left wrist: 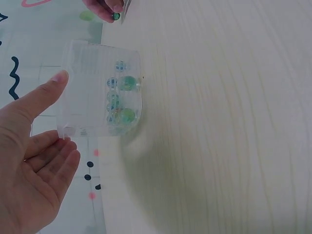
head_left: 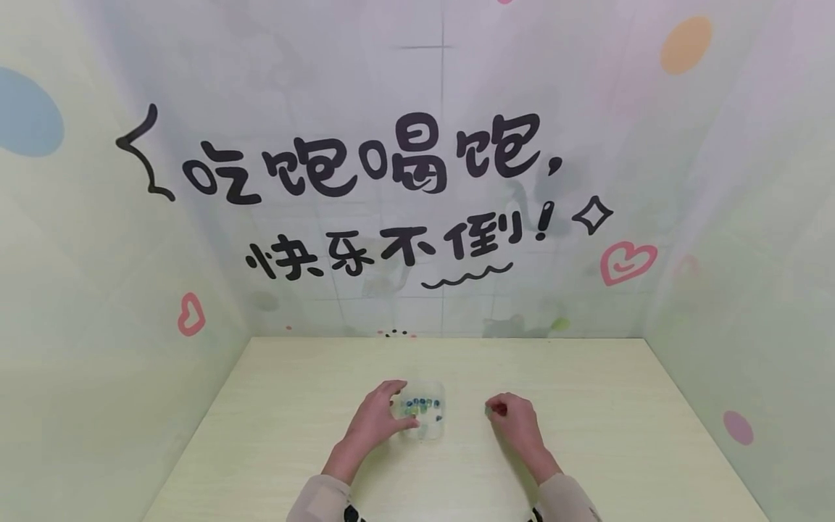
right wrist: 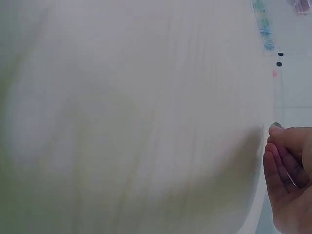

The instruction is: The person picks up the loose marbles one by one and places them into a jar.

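A clear plastic box [head_left: 443, 417] stands on the table with several blue and green glass marbles [head_left: 422, 402] in it. My left hand [head_left: 375, 417] grips the box from its left side, thumb at the near side and fingers around the far corner. In the left wrist view the thumb overlaps the upper wall of the box [left wrist: 83, 97], and the marbles [left wrist: 128, 83] lie at its bottom. To the right of the box, my right hand [head_left: 518, 420] pinches a green marble [left wrist: 116, 16] between thumb and fingertips, close over the table.
The pale wooden table [head_left: 313, 362] ends at a printed back wall [head_left: 404, 304] with large black lettering. Pale side walls [head_left: 98, 362] stand to the left and right of the tabletop.
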The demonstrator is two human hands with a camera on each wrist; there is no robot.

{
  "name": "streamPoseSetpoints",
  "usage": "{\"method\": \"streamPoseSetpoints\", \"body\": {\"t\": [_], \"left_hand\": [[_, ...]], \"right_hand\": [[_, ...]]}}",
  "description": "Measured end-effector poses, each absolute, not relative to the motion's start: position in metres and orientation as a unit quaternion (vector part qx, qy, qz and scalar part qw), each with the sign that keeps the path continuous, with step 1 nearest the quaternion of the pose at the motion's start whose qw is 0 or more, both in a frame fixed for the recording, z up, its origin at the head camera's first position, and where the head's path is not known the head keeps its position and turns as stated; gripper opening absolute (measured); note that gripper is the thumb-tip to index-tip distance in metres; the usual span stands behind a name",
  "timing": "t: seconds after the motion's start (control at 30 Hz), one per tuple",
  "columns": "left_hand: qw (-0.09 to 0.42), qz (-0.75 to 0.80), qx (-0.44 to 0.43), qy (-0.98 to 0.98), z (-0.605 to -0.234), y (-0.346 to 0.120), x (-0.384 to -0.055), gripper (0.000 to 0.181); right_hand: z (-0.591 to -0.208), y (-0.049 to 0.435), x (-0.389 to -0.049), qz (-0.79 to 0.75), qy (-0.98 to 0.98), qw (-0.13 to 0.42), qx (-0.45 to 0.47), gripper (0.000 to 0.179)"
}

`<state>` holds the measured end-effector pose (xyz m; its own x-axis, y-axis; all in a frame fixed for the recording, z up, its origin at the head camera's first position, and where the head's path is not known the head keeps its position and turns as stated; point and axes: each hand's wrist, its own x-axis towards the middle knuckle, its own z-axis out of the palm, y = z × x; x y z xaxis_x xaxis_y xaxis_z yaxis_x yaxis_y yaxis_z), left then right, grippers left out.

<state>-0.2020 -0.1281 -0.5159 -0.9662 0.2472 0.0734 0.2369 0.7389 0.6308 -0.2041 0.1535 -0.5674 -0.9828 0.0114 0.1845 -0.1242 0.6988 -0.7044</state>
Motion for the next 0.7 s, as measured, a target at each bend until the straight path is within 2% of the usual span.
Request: {"method": "streamPoseSetpoints", "body": {"t": [0.3, 0.7], "left_hand": [[0.012, 0.334, 0.128, 0.934, -0.513, -0.129, -0.205, 0.075], [0.013, 0.322, 0.129, 0.938, -0.512, -0.13, -0.21, 0.076]], "right_hand": [[-0.548, 0.137, -0.21, 0.386, -0.913, 0.116, 0.06, 0.009], [-0.524, 0.109, -0.211, 0.408, -0.901, 0.115, 0.09, 0.014]]}}
